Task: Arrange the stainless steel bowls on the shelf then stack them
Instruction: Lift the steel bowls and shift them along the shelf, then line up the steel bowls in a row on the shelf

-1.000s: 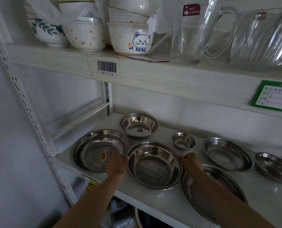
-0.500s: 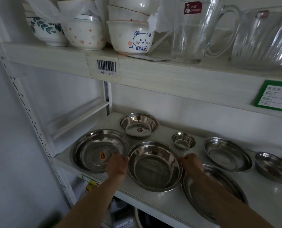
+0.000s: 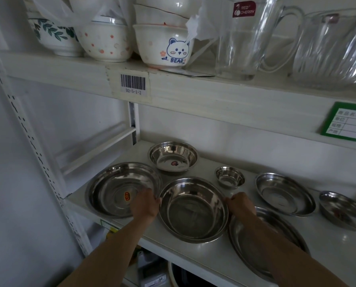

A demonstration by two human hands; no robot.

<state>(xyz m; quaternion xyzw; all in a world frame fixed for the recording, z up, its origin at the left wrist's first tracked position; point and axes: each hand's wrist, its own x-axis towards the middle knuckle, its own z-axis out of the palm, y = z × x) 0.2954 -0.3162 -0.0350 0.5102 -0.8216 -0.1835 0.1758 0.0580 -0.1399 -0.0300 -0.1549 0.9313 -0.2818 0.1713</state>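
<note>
Several stainless steel bowls lie on the white lower shelf [image 3: 214, 253]. Both my hands grip the rim of the middle steel bowl [image 3: 193, 210]: my left hand [image 3: 145, 204] on its left edge, my right hand [image 3: 240, 205] on its right edge. A wide shallow bowl [image 3: 119, 187] with an orange sticker sits to the left, touching my left hand. Behind it stands a deeper bowl [image 3: 173, 156]. A tiny bowl [image 3: 230, 176] is behind my right hand. A large flat bowl [image 3: 253, 241] lies under my right forearm, partly hidden.
Two more shallow steel bowls [image 3: 285, 193] [image 3: 343, 210] sit at the right. The upper shelf [image 3: 193, 90] holds ceramic bowls [image 3: 162, 46], a glass jug [image 3: 245, 38] and a ribbed glass bowl [image 3: 330, 48]. A perforated upright [image 3: 36, 154] stands at the left.
</note>
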